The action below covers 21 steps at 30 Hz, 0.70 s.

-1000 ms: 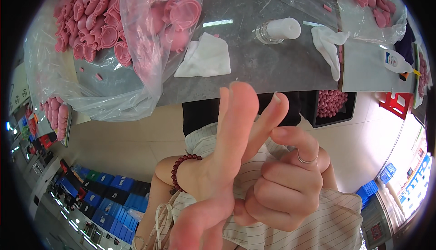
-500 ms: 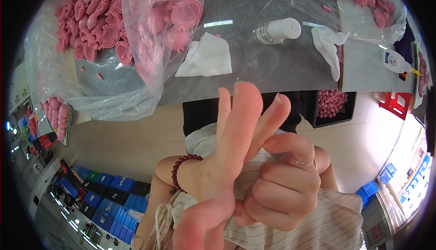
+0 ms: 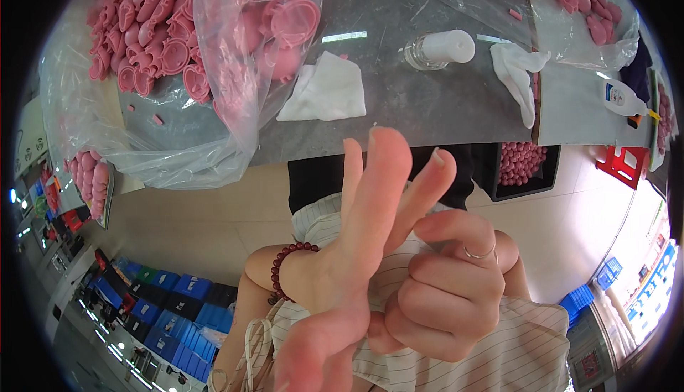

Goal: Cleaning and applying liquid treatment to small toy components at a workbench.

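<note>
"Looking down w/ you. What's the L hand (image 3: pixel 349 264) up to?"

"It's at 6 o'clock, over the stripy clothes (image 3: pixel 506 335). Some fingers are up & spread apart, others bend near the bottom edge. I see nothing in it. Red beads (image 3: pixel 276 274) on the wrist."

"& the R hand (image 3: pixel 445 296)?"

"Btwn 4 & 5 o'clock, just beside the L. Most fingers are curled in together. The pointer, w/ a ring (image 3: pixel 479 254), sticks out in a bend. Can't tell if its tip touches the L."

"Where's the stuff?"

"White cloth (image 3: pixel 331 89) at 12, on the gray table (image 3: pixel 442 107), closest to the fingertips. Bottle w/ white cap (image 3: pixel 438 48) at 1. Long white cloth (image 3: pixel 516 79) at 2. Big heap of pink parts (image 3: pixel 146 25) at 10, w/ clear plastic (image 3: pixel 228 111) by it. Black bin (image 3: pixel 524 193) of little pink bits at 3."

"So which step is it?"

"My guess: a hands-only bit, b/c no part or cloth looks held."

"& the next move?"

"To grab anything, I think the hands need to part, the R fingers uncurl, & one reaches up past the table edge. Cloth's prob. soft, so a light pinch is OK."
</note>
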Available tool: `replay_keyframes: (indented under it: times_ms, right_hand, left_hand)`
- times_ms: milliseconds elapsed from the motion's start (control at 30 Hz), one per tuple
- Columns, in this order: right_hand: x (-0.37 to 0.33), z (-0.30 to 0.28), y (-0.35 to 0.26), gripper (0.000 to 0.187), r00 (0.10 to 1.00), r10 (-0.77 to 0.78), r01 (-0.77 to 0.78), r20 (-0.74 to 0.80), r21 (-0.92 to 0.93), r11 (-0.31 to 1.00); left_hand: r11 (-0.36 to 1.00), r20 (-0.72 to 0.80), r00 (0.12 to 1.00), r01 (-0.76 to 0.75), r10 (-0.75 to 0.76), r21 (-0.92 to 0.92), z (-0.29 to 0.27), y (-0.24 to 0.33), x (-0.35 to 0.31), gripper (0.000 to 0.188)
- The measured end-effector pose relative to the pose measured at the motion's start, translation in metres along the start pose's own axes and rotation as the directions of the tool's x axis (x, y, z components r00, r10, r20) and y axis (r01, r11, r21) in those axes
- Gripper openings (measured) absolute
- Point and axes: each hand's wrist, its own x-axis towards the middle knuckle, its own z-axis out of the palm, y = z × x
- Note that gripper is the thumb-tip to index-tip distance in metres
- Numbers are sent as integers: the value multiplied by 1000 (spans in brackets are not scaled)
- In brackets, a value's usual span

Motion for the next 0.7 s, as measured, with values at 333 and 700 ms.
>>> replay_keyframes:
  times_ms: [333,700]
  right_hand:
    - [-7,9,-5,27,995,16,-14,-98,18,1000]
    - [17,-48,45,23,968,246,-178,57,-534,826]
  left_hand:
    - [496,-271,937,348,-223,796,50,42,27,53]
    - [-520,-571,815,449,-95,727,88,37,38,67]
